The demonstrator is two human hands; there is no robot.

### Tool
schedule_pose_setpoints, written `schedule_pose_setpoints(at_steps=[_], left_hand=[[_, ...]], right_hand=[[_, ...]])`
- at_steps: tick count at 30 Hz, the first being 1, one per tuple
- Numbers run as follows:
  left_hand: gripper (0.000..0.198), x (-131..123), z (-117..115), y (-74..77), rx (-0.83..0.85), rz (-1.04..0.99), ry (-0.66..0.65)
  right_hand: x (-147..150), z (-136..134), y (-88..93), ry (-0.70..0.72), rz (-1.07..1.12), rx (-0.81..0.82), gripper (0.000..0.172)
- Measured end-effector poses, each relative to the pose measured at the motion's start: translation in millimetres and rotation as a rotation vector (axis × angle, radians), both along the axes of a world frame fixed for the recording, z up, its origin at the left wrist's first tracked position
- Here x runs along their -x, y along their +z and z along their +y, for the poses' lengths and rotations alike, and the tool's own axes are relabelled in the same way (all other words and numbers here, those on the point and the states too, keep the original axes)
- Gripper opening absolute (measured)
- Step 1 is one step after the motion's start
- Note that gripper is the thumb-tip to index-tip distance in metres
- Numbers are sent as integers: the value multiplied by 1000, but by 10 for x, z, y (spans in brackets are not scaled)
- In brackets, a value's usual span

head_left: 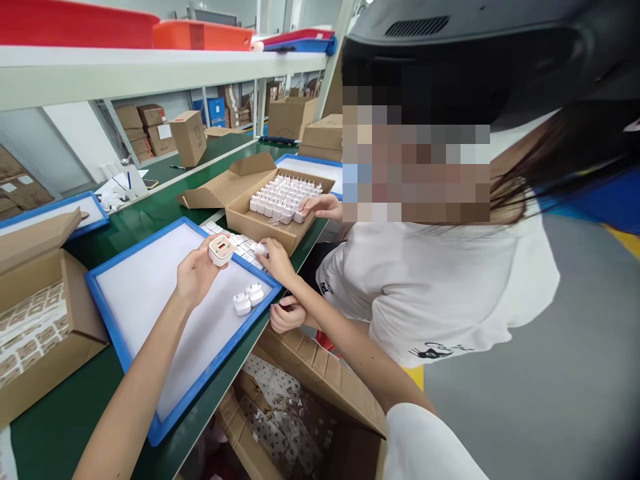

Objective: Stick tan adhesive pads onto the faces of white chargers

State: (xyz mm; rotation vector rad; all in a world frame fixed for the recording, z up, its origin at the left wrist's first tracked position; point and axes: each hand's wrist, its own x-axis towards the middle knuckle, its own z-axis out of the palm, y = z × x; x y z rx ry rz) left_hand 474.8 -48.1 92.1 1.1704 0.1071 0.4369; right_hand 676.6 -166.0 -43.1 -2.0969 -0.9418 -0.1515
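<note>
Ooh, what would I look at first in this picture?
You'd probably spot the white charger first, held in the left grip above a blue-framed tray. Just past it, a cardboard box holds rows of white plugs. To the right stands a person in a white T-shirt.

The right hand [277,261] covers most of a small white object [261,250], so its kind cannot be told. The label [221,247] on the white charger [221,257] in the left hand [196,275] is too small to read. Printed packets [280,413] in the open carton [320,377] below the bench blur together, and the left edge cuts off another carton [85,313].
</note>
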Motion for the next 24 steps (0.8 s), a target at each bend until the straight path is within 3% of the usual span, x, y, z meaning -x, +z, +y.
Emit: schedule_pose_setpoints(at_steps=[7,12,17,24], left_hand=[[32,52,-14,28,-54,-5,-6],[33,79,-43,59,-113,4,-50],[34,85,-46,59,-133,7,-58],[34,69,-47,22,-117,9,-33]], right_hand=[[81,-74,17,4,-96,-53,28],[36,-152,251,-68,-166,-204,32],[-267,-191,455,-213,-152,-298,33],[-515,-167,370,-363,-47,-325,24]])
